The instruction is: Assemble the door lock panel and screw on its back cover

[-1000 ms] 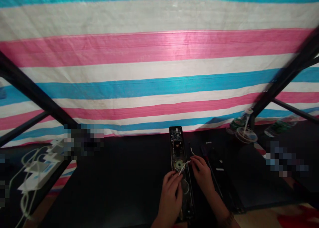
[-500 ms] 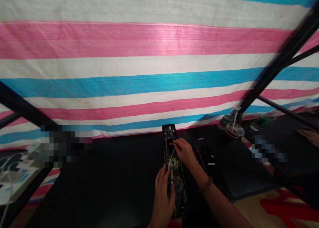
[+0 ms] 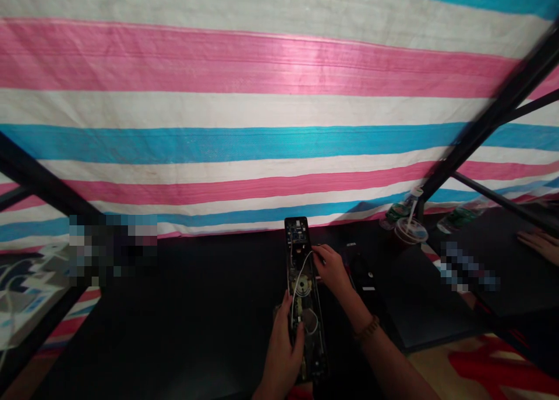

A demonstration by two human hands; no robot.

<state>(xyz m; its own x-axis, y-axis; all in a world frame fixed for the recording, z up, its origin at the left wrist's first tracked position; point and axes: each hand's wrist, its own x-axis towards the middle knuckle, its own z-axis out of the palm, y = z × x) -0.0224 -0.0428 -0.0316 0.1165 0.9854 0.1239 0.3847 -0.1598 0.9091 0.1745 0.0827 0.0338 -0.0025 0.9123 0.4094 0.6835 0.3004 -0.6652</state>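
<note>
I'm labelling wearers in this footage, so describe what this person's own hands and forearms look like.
Both the left hand and right hand look ungloved. A brownish bracelet, perhaps beaded, circles the right wrist. No sleeve shows on the right forearm. Rings or small markings are too small to make out.

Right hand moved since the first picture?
Yes: along the black casing, the right hand has gone from beside the round disc up toward the circuit board.
</note>
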